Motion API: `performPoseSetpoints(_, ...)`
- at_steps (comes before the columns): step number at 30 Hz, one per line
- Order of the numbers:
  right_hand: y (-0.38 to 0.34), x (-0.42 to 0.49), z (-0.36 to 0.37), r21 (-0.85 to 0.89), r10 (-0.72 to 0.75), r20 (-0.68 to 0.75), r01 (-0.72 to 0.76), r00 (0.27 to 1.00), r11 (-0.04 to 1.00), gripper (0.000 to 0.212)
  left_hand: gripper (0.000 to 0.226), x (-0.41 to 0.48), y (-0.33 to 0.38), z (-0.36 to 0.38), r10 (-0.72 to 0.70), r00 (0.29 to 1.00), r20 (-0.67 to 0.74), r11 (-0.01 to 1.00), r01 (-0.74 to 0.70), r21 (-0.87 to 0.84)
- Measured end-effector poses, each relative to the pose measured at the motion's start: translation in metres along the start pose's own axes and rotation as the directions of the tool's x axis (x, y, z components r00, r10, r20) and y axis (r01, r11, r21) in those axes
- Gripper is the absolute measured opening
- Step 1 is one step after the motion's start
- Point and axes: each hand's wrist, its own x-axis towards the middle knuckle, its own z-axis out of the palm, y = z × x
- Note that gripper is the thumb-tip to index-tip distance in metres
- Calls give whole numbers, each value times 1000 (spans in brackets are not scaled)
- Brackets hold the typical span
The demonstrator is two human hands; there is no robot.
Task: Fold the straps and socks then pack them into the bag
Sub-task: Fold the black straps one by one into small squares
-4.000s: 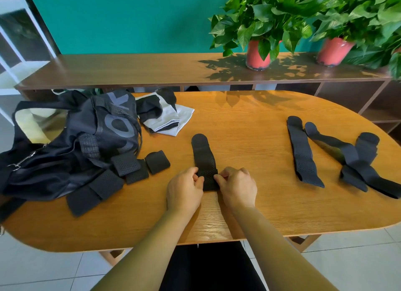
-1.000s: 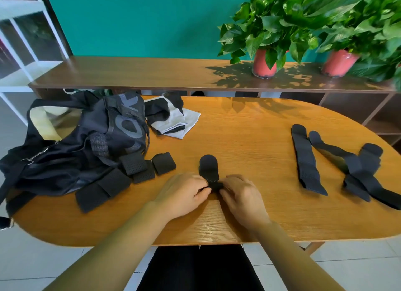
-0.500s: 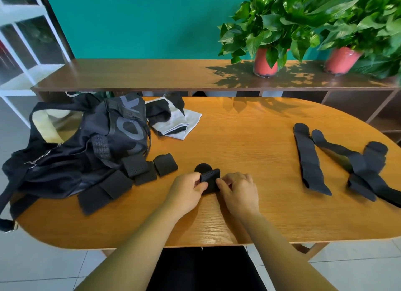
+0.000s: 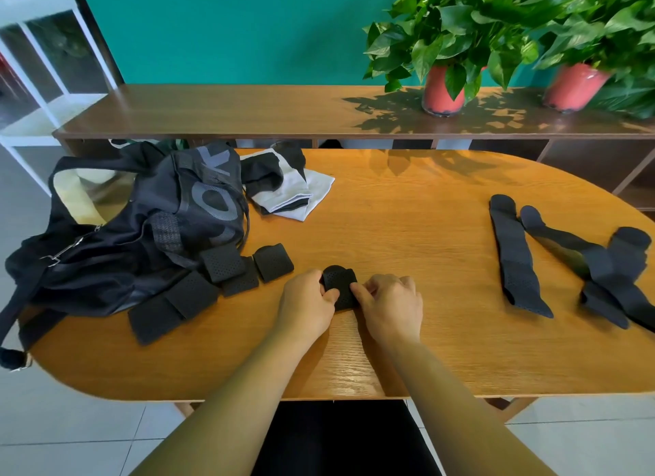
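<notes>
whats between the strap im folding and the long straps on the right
Beyond the right hand gripping the strap, only bare table reaches the long straps, per the head view.

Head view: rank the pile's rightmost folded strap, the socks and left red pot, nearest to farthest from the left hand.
1. Rightmost folded strap, beside the left hand.
2. Socks, by the bag.
3. Left red pot, on the shelf.

The left hand (image 4: 307, 306) and right hand (image 4: 390, 307) partly hide the folded strap (image 4: 339, 285); the rightmost strap (image 4: 631, 309) runs off-frame.
</notes>
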Motion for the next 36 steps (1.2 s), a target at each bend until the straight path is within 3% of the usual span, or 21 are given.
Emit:
performPoseSetpoints(6,-4,1,-1,-47,10,-3,-10,1000,999,33,24,4,4,-1,-43,999,-20,990,45,133)
performPoseSetpoints(9,-7,3,-2,-70,15,6,-15,1000,997,32,42,2,5,-2,-31,999,-35,993,35,115)
performPoseSetpoints(13,-10,2,-3,-89,27,32,-24,999,996,31,48,-2,5,-2,45,998,-48,993,-39,113)
performPoseSetpoints(20,-10,0,-6,150,128,74,-138,989,979,38,38,-23,-10,-2,199,969,-148,979,-202,-4)
performPoseSetpoints(27,-22,-8,-6,37,105,99,-110,989,993,28,39,-32,-17,-5,306,952,16,923,-300,240)
performPoseSetpoints(32,-46,-19,-2,29,65,159,-70,985,997,27,31,-37,-26,-24,325,945,-46,825,-260,501)
performPoseSetpoints(36,-76,-32,18,41,-26,217,17,976,999,22,15,-41,-49,-48,374,920,-119,788,-248,563)
